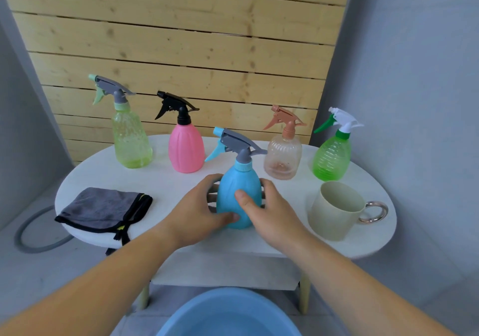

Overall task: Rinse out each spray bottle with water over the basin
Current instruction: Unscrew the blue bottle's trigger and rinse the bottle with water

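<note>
I have both hands on the blue spray bottle point(238, 183), which stands upright near the middle of the front edge of the surface point(166, 177), nozzle pointing left. My left hand point(204, 206) wraps its left side, fingers point(213, 198) curled round the back and thumb across the lower front. My right hand point(267, 211) grips the right side, thumb pressed on the belly. The base looks to be down on the surface, though I cannot be sure.

The yellow-green bottle point(131, 141), pink bottle point(186, 149), peach bottle point(283, 158) and green bottle point(331, 158) stand in a row along the back edge, all capped. A grey cloth point(103, 208) hangs over the front left edge, and a beige mug point(334, 211) sits at the front right. The blue basin point(228, 315) lies on the floor below the front edge, nearest me.

I judge this to be the pick-up of one bottle, with no rinsing yet under way. The next move calls for lifting it clear, drawing it toward me over the basin, then steadying the body with one hand while the other twists off the spray head. The smooth rounded body may slip, so I want a firm hold. I cannot tell whether the mug holds water.
</note>
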Demonstrator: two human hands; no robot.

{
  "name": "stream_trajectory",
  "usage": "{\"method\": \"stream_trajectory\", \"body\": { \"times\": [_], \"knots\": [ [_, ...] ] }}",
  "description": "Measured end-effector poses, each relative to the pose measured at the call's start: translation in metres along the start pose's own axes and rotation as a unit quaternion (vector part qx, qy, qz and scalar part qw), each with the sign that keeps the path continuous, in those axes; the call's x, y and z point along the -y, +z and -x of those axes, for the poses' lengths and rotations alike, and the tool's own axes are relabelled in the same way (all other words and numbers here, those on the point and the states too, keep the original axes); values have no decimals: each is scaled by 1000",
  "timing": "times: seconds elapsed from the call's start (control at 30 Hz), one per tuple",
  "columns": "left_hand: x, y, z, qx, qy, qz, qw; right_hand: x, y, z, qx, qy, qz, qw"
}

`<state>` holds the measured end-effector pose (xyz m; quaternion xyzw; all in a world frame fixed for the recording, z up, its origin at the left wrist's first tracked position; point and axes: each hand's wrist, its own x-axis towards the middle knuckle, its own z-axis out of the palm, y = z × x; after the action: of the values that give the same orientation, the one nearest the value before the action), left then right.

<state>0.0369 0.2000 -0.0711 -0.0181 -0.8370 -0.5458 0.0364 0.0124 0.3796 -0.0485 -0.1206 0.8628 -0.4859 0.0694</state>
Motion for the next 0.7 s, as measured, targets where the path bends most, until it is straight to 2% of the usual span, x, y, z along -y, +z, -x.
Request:
{"method": "stream_trajectory", "body": {
  "times": [0.23, 0.43, 0.7],
  "knots": [
    [2, 4, -22, -55, -3, -3, 998, 8, 0, -24, -10, 53, -93, 994],
    [7, -5, -74, -97, -27, 20, 995, 20, 4, -81, -31, 14, -131, 991],
    [13, -3, -122, -99, -26, 7, 995, 16, 10, -123, -51, 73, -260, 962]
  ]
}}
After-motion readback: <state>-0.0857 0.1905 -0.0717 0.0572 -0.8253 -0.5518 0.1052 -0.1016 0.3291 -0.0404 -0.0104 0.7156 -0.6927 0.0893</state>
